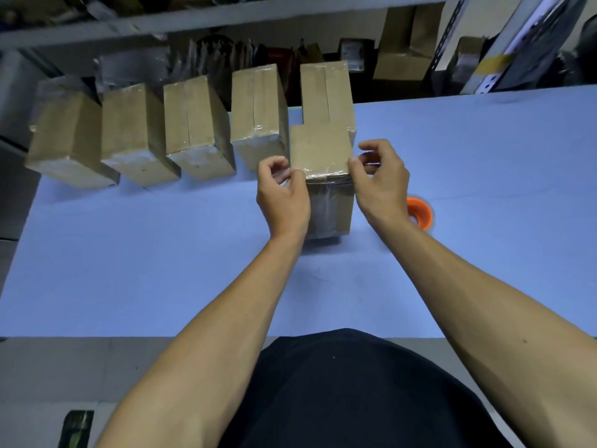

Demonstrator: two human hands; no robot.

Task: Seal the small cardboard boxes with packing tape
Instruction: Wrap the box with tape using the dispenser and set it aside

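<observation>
A small cardboard box stands upright on the blue table, with clear tape across its near top edge and down its front. My left hand touches the box's left top corner with thumb and fingers curled. My right hand pinches the right top corner the same way. An orange-cored roll of packing tape lies on the table just right of my right wrist, partly hidden by it.
Several taped cardboard boxes stand in a row along the table's far edge, one right behind the box I hold. Shelving with packages rises beyond. The table's near edge runs by my dark shirt.
</observation>
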